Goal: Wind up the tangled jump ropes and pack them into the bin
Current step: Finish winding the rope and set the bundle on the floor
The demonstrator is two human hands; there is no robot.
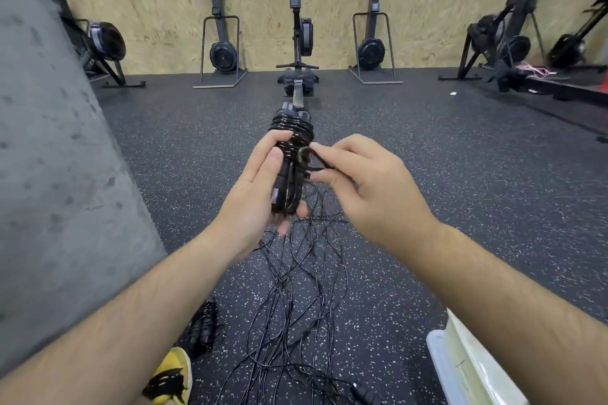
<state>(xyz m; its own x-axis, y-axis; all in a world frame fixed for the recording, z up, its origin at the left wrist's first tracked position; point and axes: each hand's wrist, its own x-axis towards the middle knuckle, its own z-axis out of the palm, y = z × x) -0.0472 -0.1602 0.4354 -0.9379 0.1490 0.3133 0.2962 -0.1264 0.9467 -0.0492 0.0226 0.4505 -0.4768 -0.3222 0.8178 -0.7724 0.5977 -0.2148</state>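
The person is standing over the mess on the gym floor (427,148), at the tail end of winding one rope. The left hand (256,194) is clenched round the wound jump rope (291,133), a pair of black handles held side by side with the thin cord coiled tightly about them, raised at about chest height. Its fingers (278,141) curl over the top turns. The right hand (375,187) is just beside it, and its fingers (329,145) and thumb pinch the last short loop of cord (312,157) against the coil.

From here it looks like the finishing step for this rope, which is securing the free end so the coil does not spring open. The next move probably calls for tucking that loop under one of the tight turns while the left hand keeps the turns from slipping. After that the bundle can go down to the bin (439,352), whose pale plastic corner shows low on the person's right. I cannot see what is inside it.

Plenty remains. A tangle of ropes (296,306) sprawls on the floor beneath the hands, with strands crossing each other and a loose handle (362,394) near the bottom. Another wound bundle (204,329) lies on the floor by the yellow shoe (176,371), not yet packed.
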